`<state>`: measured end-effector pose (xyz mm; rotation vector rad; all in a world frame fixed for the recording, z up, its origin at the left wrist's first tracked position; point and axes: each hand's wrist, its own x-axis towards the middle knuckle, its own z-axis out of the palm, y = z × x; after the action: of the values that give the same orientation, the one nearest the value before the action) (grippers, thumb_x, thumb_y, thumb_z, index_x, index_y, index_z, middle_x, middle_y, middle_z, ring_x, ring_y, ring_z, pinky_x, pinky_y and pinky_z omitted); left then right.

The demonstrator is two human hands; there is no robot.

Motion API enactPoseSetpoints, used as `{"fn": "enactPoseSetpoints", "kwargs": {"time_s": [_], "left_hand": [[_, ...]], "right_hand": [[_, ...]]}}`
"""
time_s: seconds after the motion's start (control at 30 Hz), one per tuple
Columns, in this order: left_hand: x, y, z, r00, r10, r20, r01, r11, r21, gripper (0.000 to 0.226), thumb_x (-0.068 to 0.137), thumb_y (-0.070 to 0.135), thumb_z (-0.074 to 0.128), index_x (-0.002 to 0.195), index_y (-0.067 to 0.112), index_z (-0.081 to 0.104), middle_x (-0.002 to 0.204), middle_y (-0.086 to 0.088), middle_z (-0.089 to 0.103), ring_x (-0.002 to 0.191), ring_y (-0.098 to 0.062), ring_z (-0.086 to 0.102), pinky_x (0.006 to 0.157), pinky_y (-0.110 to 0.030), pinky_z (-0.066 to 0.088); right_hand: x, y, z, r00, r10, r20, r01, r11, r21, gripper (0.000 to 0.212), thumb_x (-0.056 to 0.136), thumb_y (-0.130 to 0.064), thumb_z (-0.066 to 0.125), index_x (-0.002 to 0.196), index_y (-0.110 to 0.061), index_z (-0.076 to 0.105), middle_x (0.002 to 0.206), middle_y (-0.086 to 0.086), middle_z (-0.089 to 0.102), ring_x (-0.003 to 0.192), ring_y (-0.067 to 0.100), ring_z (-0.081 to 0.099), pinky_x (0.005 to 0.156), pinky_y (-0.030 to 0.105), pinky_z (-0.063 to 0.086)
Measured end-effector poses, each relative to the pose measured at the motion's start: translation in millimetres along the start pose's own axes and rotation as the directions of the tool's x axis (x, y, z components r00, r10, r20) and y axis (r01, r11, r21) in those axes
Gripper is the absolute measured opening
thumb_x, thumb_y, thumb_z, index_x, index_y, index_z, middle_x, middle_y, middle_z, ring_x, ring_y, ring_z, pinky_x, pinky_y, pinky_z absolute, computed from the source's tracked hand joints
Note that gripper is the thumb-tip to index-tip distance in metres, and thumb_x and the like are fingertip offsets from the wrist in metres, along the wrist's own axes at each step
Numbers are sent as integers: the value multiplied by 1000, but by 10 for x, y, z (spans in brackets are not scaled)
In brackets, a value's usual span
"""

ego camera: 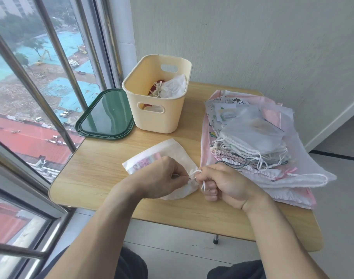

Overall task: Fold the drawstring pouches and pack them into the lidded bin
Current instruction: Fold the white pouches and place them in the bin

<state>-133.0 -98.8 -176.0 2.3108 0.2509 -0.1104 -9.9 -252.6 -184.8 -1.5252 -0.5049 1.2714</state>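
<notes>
A small white drawstring pouch [164, 152] with a pink print lies flat near the middle of the wooden table [103, 170]. My left hand [162, 178] rests on its gathered mouth and pinches the white cord there. My right hand [222, 184], curled into a fist just right of the pouch, grips the other end of the white drawstring [196, 174]. The cream bin [158, 117] stands open at the back and holds several folded pouches, one white and one red. Its dark green lid [107, 115] lies flat to the bin's left.
A pile of unfolded pouches [256, 141], pink, white and printed, covers the table's right side with cords trailing toward me. A window with metal bars runs along the left; a wall stands behind. My knees show below the table's near edge.
</notes>
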Motion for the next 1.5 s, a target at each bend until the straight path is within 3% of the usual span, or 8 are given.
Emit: {"fn": "enactPoseSetpoints", "kwargs": {"time_s": [0.27, 0.57, 0.77, 0.93, 1.13, 1.33, 1.4, 1.5], "left_hand": [[-5, 18, 23, 998, -39, -53, 39, 999, 0, 40, 87, 24, 64, 54, 11, 45, 54, 8, 27, 54, -11, 26, 50, -21, 24], [11, -28, 9, 991, -116, -69, 119, 992, 49, 42, 92, 21, 59, 51, 23, 49, 44, 11, 35, 47, -7, 34, 47, -18, 28], [-60, -115, -17, 983, -142, -114, 136, 989, -54, 24, 90, 41, 66, 71, 28, 73, 52, 19, 51, 52, 0, 45, 52, -13, 32], [-75, -99, -72, 982, -112, -152, 96, 990, -108, 12, 87, 33, 73, 80, 28, 80, 76, 16, 73, 71, 1, 63, 71, -19, 51], [-69, -97, -137, 963, -135, -233, 110, 987, -116, 9, 86, 34, 74, 78, 34, 79, 69, 19, 70, 67, 2, 61, 58, -12, 43], [-75, -137, -177, 930, -81, -359, 37, 991, -126, 18, 91, 33, 66, 75, 27, 75, 68, -1, 67, 61, -15, 53, 58, -25, 40], [-70, -119, -143, 928, -76, -365, 35, 993, -117, 19, 91, 31, 66, 74, 27, 74, 60, 9, 62, 56, -8, 49, 54, -18, 36], [-77, -104, -106, 938, -67, -340, 45, 997, -70, 20, 91, 26, 64, 74, 23, 73, 51, 19, 51, 51, -4, 44, 51, -16, 34]], "right_hand": [[43, 21, 90, 998, -10, -68, 21, 985, 174, 30, 89, -2, 55, 60, -11, 55, 50, -2, 25, 48, 13, 24, 49, 27, 21], [9, -1, -2, 972, -111, 209, 75, 982, 173, 20, 67, -17, 67, 62, -3, 53, 47, -1, 38, 43, 11, 28, 52, 28, 24], [-114, -104, -175, 981, -187, -54, 186, 982, -36, 27, 88, -22, 73, 69, -3, 69, 57, 9, 49, 36, 7, 21, 44, 28, 9], [-219, -167, -337, 925, -195, -325, 229, 971, 70, 29, 77, -27, 71, 75, 2, 70, 62, 5, 51, 32, 3, 23, 31, 17, 17], [-197, -170, -397, 857, -149, -493, 292, 929, 228, 23, 85, -22, 70, 74, -2, 67, 56, -2, 45, 35, 4, 26, 33, 16, 21], [-157, -85, -439, 705, -236, -669, 321, 947, 4, 25, 90, -25, 73, 71, -10, 75, 57, -4, 50, 35, 5, 31, 38, 20, 29], [-137, -42, -419, 518, -447, -729, 248, 894, -372, 19, 90, -29, 75, 79, -14, 76, 63, -11, 63, 46, 9, 53, 53, 27, 43], [-118, -53, -238, 193, -838, -510, 109, 535, -838, 20, 87, -19, 77, 105, -12, 72, 103, -1, 59, 70, 22, 58, 79, 22, 47]]}}
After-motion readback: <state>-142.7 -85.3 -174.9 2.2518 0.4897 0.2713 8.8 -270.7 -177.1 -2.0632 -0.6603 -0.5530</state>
